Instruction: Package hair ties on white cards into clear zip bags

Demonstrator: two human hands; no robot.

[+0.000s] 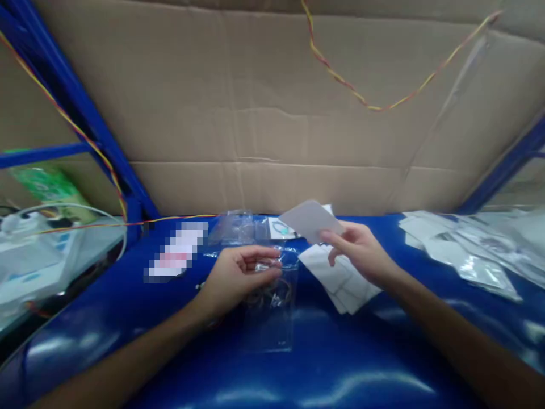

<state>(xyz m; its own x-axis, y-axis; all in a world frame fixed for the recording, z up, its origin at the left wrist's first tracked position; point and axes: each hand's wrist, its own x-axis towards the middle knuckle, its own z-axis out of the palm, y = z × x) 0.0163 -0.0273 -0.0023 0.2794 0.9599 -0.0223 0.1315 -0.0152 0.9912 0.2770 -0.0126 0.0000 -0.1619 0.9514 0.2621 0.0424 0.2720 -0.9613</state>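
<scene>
Clear bag (pixel 272 309) is pinched at its top edge by the left hand (pixel 239 279); right hand (pixel 360 254) grips a white card (pixel 310 220).

Single head-worn view, looking forward and down, close over the left hand (pixel 238 275) and right hand (pixel 361 253), both reaching in from the bottom edge; blue table (pixel 272 375) below, cardboard wall (pixel 255 113) straight ahead
</scene>
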